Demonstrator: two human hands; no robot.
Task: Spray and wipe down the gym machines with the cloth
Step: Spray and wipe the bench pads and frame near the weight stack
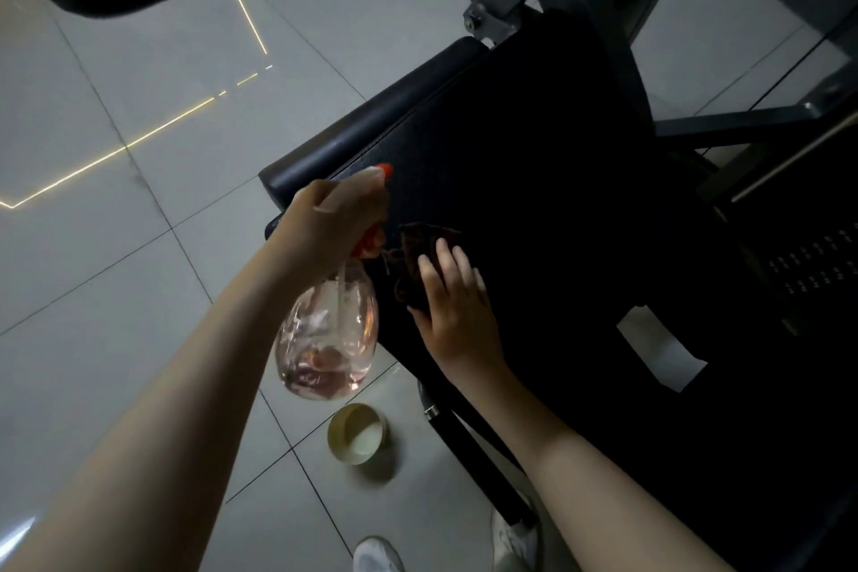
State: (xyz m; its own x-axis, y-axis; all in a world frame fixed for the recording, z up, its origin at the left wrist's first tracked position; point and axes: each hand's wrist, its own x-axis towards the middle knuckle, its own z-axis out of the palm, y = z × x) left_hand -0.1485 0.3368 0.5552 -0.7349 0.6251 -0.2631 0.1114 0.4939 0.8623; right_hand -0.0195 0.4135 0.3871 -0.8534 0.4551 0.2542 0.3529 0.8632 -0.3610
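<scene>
The floor [116, 246] takes up the left, pale grey glossy tiles with dark grout lines and thin bright streaks of reflected light running from nine o'clock up toward eleven.

Near the centre, the left hand [332, 223] holds the spray bottle [327, 330], its grip clamped around the neck just under the head. The bottle hangs below the hand toward six o'clock: a rounded clear body with a pinkish tint, a little liquid pooled at the bottom, and a tube visible inside. Its head is white with an orange-red nozzle tip [384, 170] and an orange trigger, the tip pointing toward one o'clock over the machine's pad.

Below the bottle, at six o'clock, a small round cream-coloured tub [357, 432] sits open on the floor. Two white shoes [377, 555] show at the bottom edge.

Just right of the bottle, the right hand [452, 307] lies on the cloth [415, 255], pressing it against the black padded seat [534, 181] of the gym machine. The grip is not closed: the fingers are laid out flat over the cloth. The cloth is dark, brownish, crumpled and hard to tell from the pad in the dim light; its folded edge sticks out toward eleven o'clock from the fingertips.

The pad is matte black with a rolled edge along its left side. Farther right and up toward one o'clock, grey metal frame bars [599, 5] and a bolted bracket rise behind it.
</scene>
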